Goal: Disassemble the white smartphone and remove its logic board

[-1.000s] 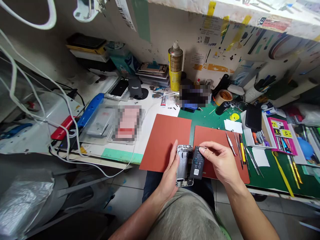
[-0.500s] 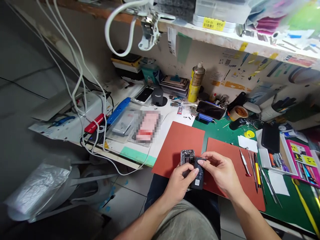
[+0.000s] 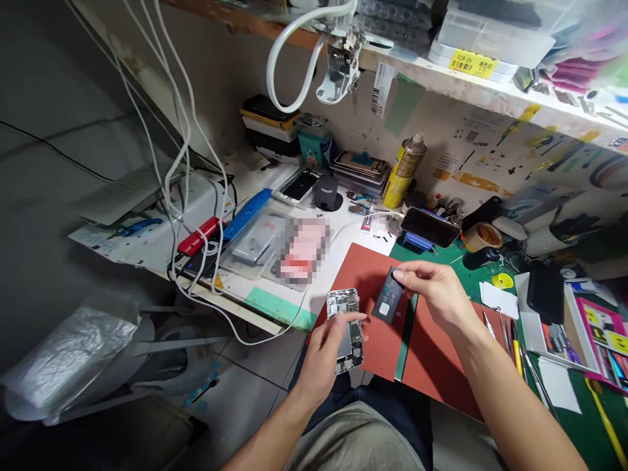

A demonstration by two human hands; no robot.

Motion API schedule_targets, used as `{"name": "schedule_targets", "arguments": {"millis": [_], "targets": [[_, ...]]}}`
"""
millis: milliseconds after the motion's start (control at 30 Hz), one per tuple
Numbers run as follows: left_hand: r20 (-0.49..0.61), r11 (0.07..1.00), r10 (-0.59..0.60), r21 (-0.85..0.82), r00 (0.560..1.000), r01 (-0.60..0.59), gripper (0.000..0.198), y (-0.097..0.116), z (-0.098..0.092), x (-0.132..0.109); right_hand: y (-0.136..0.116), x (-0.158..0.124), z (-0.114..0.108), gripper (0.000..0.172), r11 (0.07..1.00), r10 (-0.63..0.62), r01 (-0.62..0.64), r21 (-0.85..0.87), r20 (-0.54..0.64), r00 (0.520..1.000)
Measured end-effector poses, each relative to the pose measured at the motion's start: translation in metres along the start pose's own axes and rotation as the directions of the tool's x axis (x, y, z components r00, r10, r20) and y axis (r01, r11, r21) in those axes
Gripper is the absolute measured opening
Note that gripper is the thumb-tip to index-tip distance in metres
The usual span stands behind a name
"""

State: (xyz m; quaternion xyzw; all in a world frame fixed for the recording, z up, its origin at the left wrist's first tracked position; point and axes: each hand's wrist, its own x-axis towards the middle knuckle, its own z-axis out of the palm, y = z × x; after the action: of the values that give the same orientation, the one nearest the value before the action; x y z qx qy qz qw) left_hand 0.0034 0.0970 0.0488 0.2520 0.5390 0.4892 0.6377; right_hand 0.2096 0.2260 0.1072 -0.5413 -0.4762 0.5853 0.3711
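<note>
My left hand [image 3: 326, 350] grips an opened phone body [image 3: 354, 337] by its sides, its index finger stretched over the front. Bare metal and circuit parts show inside the phone, and part of it is hidden under the fingers. In my right hand [image 3: 429, 288] a black phone battery [image 3: 387, 302] with a small white label is pinched by its upper end. The battery is tilted and apart from the phone, to its right. Both are held over the near part of a reddish-brown mat [image 3: 363, 268].
A second mat [image 3: 446, 360] lies on the right, with tweezers [image 3: 537, 379], a yellow-black pen-like tool [image 3: 516, 347] and a tray [image 3: 534, 327] beyond it. Behind stand a propped phone [image 3: 430, 227] and a spray can [image 3: 405, 170]. White cables [image 3: 184, 150] hang at the left.
The battery has come away from the phone, moving up and apart in my right hand. My left hand has shifted left with the phone and turned its inside more into view.
</note>
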Motion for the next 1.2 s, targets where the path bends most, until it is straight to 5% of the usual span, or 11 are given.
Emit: {"name": "schedule_targets", "arguments": {"millis": [300,467,567,633,733,800,1067,1200], "targets": [[-0.023,0.945,-0.128,-0.305,0.992,0.115,0.070,0.008,-0.014,-0.018,0.018,0.123,0.056,0.047,0.999,-0.048,0.049,0.014,-0.034,0.998],[0.012,0.930,-0.143,-0.340,0.990,0.139,0.071,0.002,-0.017,-0.018,0.024,0.124,0.061,0.037,0.967,-0.237,0.233,-0.106,-0.026,0.971],[0.037,0.927,-0.139,-0.346,0.990,0.143,0.070,-0.001,-0.019,-0.018,0.031,0.106,0.054,0.026,0.879,-0.422,0.404,-0.254,-0.017,0.906],[0.055,0.926,-0.130,-0.351,0.990,0.141,0.069,-0.003,-0.019,-0.018,0.040,0.095,0.049,0.016,0.697,-0.589,0.563,-0.445,0.093,0.803],[0.067,0.928,-0.115,-0.348,0.991,0.131,0.070,-0.003,-0.017,-0.018,0.057,0.088,0.050,0.020,0.015,-0.729,0.718,-0.696,0.484,0.484],[0.078,0.931,-0.110,-0.342,0.991,0.130,0.072,-0.002,-0.015,-0.019,0.067,0.088,0.055,0.025,-0.263,-0.689,0.675,-0.689,0.624,0.368],[0.106,0.927,-0.094,-0.353,0.990,0.126,0.073,0.002,-0.016,-0.026,0.079,0.083,0.074,0.028,-0.310,-0.648,0.669,-0.676,0.665,0.371],[0.127,0.916,-0.062,-0.387,0.990,0.107,0.079,0.000,-0.013,-0.027,0.075,0.057,0.068,0.028,-0.237,-0.678,0.644,-0.727,0.599,0.426]]}}
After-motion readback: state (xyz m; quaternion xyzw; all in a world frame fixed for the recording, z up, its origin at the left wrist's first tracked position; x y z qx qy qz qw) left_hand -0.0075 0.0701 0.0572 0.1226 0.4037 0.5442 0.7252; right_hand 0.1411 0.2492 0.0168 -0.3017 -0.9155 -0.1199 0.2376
